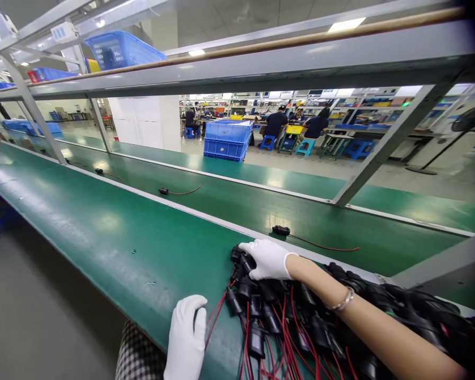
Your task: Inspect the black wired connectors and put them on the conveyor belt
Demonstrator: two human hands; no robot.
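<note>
My right hand (269, 259), in a white glove, reaches to the far left end of a heap of black cylindrical sockets (256, 338) with thin red wires. Its thumb and fingers close around one black cylindrical socket (246, 262) there. Nearer the table's front edge, my left hand (187, 332), also white-gloved, is held with curled fingers and the thumb apart, nothing visible between them. Red wires (217, 311) trail from the heap close beside its fingertips. Part of the heap is hidden under my right forearm.
Beyond a pale rail on the green workbench (114, 227), a single wired socket (281, 230) lies on the belt, with several more spaced out leftward. Metal posts (388, 148) hold an overhead shelf carrying a blue basket (122, 50). Blue crates (227, 140) and seated people are further back.
</note>
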